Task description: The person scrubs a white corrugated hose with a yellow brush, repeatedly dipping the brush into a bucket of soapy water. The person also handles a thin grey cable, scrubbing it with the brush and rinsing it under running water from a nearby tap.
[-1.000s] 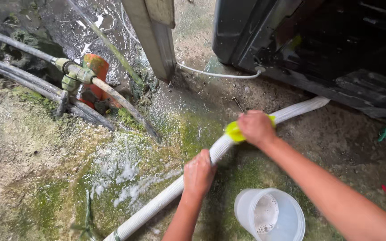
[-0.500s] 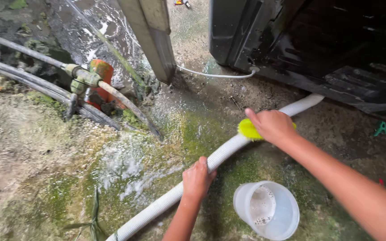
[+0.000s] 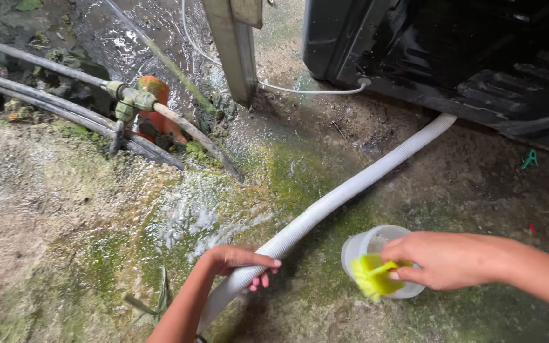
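Note:
A white ribbed hose (image 3: pixel 351 187) runs across wet, mossy concrete from the lower left up to a black machine (image 3: pixel 452 57). My left hand (image 3: pixel 236 262) grips the hose near its lower end. My right hand (image 3: pixel 443 257) holds a yellow-green scrub pad (image 3: pixel 371 277) at the rim of a small translucent plastic cup (image 3: pixel 366 244) that stands on the ground right of the hose.
Dark pipes with a green valve and an orange fitting (image 3: pixel 138 101) lie at the upper left. A grey post (image 3: pixel 236 44) stands at top centre, with a thin white cable (image 3: pixel 312 90) beside it. A green clip (image 3: pixel 528 159) lies at the right.
My right hand has left the hose and carried the yellow pad down to the cup. My left hand keeps its grip on the hose. The view has shifted slightly.

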